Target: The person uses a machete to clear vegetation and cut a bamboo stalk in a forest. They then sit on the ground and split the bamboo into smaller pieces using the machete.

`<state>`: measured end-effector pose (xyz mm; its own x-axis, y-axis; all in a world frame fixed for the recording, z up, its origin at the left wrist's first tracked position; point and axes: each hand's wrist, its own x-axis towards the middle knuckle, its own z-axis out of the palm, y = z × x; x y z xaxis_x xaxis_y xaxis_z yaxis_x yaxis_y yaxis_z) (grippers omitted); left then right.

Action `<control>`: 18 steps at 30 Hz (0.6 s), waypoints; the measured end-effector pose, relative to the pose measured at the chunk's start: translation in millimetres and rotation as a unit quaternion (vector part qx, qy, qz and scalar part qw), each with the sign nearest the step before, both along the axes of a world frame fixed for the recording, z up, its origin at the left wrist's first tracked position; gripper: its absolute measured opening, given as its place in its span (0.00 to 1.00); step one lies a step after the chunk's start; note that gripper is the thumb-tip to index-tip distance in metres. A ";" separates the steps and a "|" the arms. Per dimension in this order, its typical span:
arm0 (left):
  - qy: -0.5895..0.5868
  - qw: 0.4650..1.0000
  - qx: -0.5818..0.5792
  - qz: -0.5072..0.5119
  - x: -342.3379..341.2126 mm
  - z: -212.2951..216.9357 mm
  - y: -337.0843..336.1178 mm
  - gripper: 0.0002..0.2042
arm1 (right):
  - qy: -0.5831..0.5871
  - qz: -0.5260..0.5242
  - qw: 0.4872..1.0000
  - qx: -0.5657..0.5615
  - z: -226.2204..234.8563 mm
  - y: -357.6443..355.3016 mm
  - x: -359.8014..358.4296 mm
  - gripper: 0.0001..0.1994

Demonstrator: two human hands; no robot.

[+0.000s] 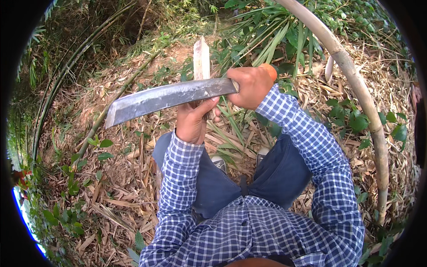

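Note:
My right hand (253,86) is closed around the orange handle of a machete (178,98). Its long, dark, slightly curved blade reaches leftward, with the broad tip low at the left. Behind the blade stands a pale split piece of wood (201,60), its pointed top aimed away from me. My left hand (192,120) grips the lower part of this piece, just under the blade. The blade crosses in front of the wood and of some left-hand fingers; whether it touches the wood I cannot tell.
A thick, bare bamboo pole (356,84) arches along the right side. A thinner pole (118,95) slants at the left. Dry leaves (120,196) cover the ground, with long green leaves (275,42) ahead. My bent knees (280,171) are below my hands.

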<state>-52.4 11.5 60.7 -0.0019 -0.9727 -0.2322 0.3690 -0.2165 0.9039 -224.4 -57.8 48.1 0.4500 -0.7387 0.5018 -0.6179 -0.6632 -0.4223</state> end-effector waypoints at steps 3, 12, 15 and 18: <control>-0.007 1.000 0.010 0.017 -1.5 -7.4 6.5 0.19 | -0.001 0.012 1.000 0.004 -8.4 -0.4 -2.8 0.10; 0.032 0.998 -0.020 -0.052 -0.1 2.9 14.5 0.31 | 0.051 -0.263 0.959 0.091 -25.0 -67.8 -62.9 0.08; 0.104 0.993 -0.007 -0.056 14.4 -9.0 5.6 0.29 | 0.007 -0.167 0.983 0.082 -9.8 -42.2 -51.6 0.08; 0.178 0.982 -0.003 -0.056 14.2 -8.4 1.9 0.26 | 0.003 -0.078 0.997 0.006 17.2 0.2 -12.8 0.07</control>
